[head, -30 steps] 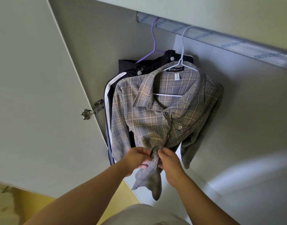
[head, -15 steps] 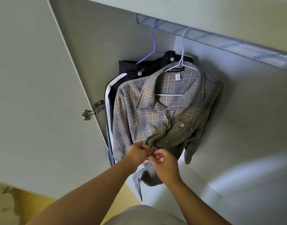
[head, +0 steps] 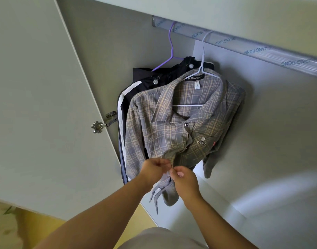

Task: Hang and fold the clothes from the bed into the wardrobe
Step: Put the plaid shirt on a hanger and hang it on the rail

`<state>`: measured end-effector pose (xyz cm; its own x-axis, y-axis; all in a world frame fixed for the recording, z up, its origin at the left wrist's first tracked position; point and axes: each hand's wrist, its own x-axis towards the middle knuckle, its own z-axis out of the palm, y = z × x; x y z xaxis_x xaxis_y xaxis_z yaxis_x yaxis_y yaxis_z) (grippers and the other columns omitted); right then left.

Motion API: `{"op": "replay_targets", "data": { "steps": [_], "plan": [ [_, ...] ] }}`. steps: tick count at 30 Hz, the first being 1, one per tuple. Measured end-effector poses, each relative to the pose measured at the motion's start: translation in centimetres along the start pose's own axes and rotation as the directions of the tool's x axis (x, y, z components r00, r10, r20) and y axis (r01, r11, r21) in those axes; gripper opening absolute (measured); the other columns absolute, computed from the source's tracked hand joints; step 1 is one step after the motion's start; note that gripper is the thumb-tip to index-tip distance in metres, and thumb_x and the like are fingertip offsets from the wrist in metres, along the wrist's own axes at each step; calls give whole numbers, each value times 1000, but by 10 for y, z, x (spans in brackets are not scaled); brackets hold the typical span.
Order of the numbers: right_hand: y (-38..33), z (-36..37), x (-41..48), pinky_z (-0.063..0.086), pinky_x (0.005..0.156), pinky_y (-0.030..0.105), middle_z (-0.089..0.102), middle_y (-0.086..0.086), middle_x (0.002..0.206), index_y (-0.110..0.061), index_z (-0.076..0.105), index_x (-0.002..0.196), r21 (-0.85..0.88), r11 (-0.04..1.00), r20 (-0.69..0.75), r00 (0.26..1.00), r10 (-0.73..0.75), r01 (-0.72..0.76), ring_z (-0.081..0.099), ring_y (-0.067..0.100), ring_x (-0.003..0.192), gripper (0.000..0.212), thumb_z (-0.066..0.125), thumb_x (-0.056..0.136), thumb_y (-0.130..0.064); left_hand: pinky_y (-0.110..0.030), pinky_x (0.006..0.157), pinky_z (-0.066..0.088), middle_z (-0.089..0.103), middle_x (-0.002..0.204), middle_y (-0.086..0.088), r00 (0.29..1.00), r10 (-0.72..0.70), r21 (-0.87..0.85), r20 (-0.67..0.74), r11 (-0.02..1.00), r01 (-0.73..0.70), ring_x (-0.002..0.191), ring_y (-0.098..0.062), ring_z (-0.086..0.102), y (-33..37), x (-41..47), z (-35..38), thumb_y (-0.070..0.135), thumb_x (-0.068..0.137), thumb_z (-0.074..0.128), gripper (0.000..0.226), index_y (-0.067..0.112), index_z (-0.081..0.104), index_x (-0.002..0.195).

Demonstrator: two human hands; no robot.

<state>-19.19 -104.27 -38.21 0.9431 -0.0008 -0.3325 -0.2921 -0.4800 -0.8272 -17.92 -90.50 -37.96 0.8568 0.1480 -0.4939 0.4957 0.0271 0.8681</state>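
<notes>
A grey plaid shirt [head: 165,133] hangs on a white hanger [head: 203,56] from the wardrobe rail [head: 261,51]. Behind it a black jacket with white side stripes [head: 136,90] hangs on a purple hanger [head: 170,44]. My left hand [head: 155,169] and my right hand [head: 183,180] meet at the shirt's front placket, low on the shirt, each pinching an edge of the fabric. The shirt's lower front bunches up above my fingers, and its hem dangles below them.
The open wardrobe door [head: 37,105] stands at the left, with a metal hinge [head: 104,123] beside the jacket. The wardrobe's back wall [head: 279,132] is bare to the right of the shirt. A yellowish floor [head: 28,227] shows at the lower left.
Both hands have moved a little up the placket, gathering the lower front higher. The hem now hangs in a narrower bunch below my hands.
</notes>
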Motion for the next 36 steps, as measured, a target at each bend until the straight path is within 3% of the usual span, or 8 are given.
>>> {"op": "replay_targets", "data": {
  "steps": [7, 11, 15, 18, 20, 25, 29, 36],
  "plan": [
    [6, -2, 3, 58, 73, 27, 73, -3, 84, -24, 69, 79, 100, 985, -33, 989, 142, -138, 71, 19, 82, 22, 62, 99, -26, -21, 50, 46, 68, 80, 2, 990, 69, 244, -120, 969, -38, 56, -11, 56, -8, 6, -7, 14, 96, 66, 7, 17, 71, 100],
    [10, -1, 8, 62, 76, 34, 72, 10, 82, -10, 69, 70, 294, 894, 61, 940, 336, -338, 72, 28, 86, 22, 70, 92, -7, -34, 65, 60, 75, 77, -5, 994, 42, 276, -101, 961, -13, 70, -22, 72, -10, 4, -10, 18, 92, 73, 6, 12, 71, 92],
    [7, -4, 8, 60, 89, 45, 71, 13, 79, -5, 68, 76, 418, 799, 110, 898, 426, -431, 70, 29, 85, 15, 73, 90, -8, -30, 62, 55, 69, 71, 1, 996, 57, 370, -68, 929, -28, 64, -16, 64, -12, 1, -11, 22, 93, 72, 17, 5, 69, 92],
    [2, -4, 11, 59, 72, 30, 69, 4, 78, -9, 67, 83, 287, 874, 107, 919, 378, -393, 67, 17, 75, 21, 67, 96, -25, -36, 70, 60, 73, 77, -4, 995, 92, 422, -48, 904, -63, 73, -24, 70, -12, 1, -13, 27, 93, 72, 16, 11, 68, 89],
    [-1, -3, 13, 57, 74, 27, 70, 0, 79, -16, 67, 80, 119, 932, 74, 939, 337, -344, 70, 18, 82, 28, 63, 97, -38, -34, 72, 63, 76, 77, -5, 994, 97, 390, -42, 918, -73, 77, -23, 74, -12, 1, -14, 22, 88, 78, 15, 10, 70, 86],
    [-2, -5, 5, 45, 66, 21, 66, -2, 74, -22, 63, 72, -98, 992, 10, 996, 87, -86, 65, 17, 79, 33, 54, 101, -36, -26, 70, 62, 77, 82, -13, 1000, 31, 131, -4, 991, -31, 76, -26, 77, -9, -2, -15, 0, 84, 79, 11, -2, 74, 93],
    [-2, -6, 0, 42, 62, 16, 71, -1, 82, -18, 69, 82, -72, 997, 7, 1000, 7, -6, 65, 13, 78, 22, 58, 100, -26, -32, 75, 63, 77, 85, -16, 999, 33, 122, 8, 992, -33, 79, -26, 77, -10, -5, -13, -3, 88, 73, 6, -2, 75, 94],
    [-2, -4, -1, 40, 61, 10, 67, -7, 84, -21, 70, 91, -118, 993, -36, 999, -22, 18, 60, 3, 74, 14, 62, 98, -30, -26, 66, 61, 76, 73, -9, 996, 67, 209, -62, 976, -52, 67, -20, 75, -9, -3, -8, 4, 90, 74, 2, 4, 74, 89]
  ]
}}
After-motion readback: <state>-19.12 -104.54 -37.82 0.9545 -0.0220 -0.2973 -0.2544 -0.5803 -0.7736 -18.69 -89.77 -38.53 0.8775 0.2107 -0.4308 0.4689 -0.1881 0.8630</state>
